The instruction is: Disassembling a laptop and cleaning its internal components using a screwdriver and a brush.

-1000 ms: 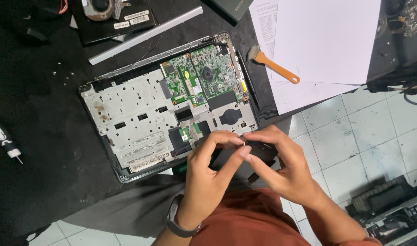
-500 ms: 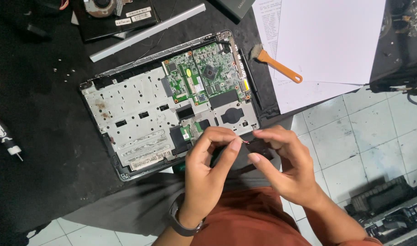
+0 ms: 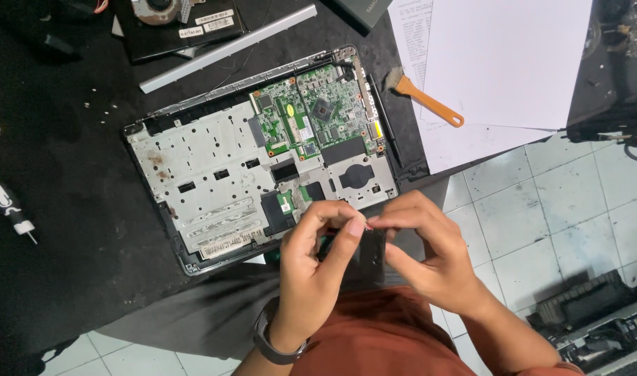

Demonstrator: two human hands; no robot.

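Both hands meet over a small black part (image 3: 364,254) held above the lap, just off the counter (image 3: 68,264) edge. Left hand (image 3: 315,268) grips its side; right hand (image 3: 426,254) pinches fingertips at its top. Opened laptop (image 3: 263,160) lies just beyond, within reach.

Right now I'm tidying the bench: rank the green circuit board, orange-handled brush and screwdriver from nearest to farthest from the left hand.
1. Green circuit board, up above the left hand.
2. Orange-handled brush, upper right.
3. Screwdriver, far left edge.
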